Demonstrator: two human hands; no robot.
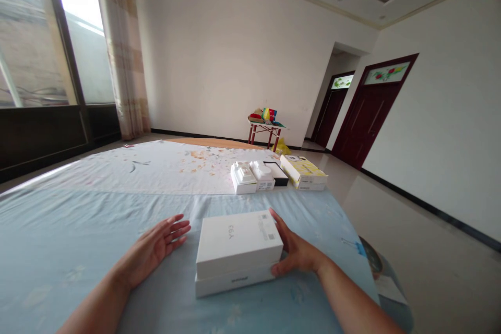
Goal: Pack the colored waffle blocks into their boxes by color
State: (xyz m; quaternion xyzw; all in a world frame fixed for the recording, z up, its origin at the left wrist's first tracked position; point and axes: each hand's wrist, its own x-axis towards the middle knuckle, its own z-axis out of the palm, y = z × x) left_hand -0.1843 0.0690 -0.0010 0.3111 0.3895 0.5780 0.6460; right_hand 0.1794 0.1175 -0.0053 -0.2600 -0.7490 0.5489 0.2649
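Observation:
A white phone box (238,242) with "Y93" lettering on its lid lies flat on the blue part of the cloth. Along its front, a seam parts the lid from the lower portion. My right hand (293,248) grips the box's right end, its thumb at the near lower corner and its fingers reaching to the far corner. To the left of the box, and apart from it, my left hand (166,237) is open with nothing in it, palm turned toward the box.
Beyond the phone box stand two small white boxes (245,187) (266,183), a black-edged open box or lid (281,180) and a yellow-and-white box (305,169). The flowered cloth (156,162) covers the table. A chair or stool (389,282) stands by the right edge.

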